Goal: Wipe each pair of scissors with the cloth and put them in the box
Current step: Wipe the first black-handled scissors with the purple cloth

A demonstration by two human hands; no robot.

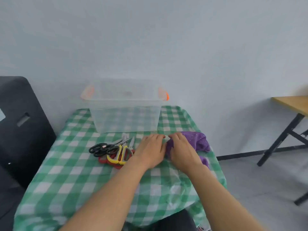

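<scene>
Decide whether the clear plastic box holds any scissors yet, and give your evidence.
Empty, it seems: through the clear box only the checked cloth shows, and the scissors still lie heaped on the table.

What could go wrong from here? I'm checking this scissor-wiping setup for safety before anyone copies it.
The scissors lie tangled in one heap, handles overlapping, so lifting one pair may drag or drop another. Several blades point toward the box, near the left hand; a blind reach could nick fingers. The cloth sits bunched near the table edge under the right hand and could slip off.
</scene>
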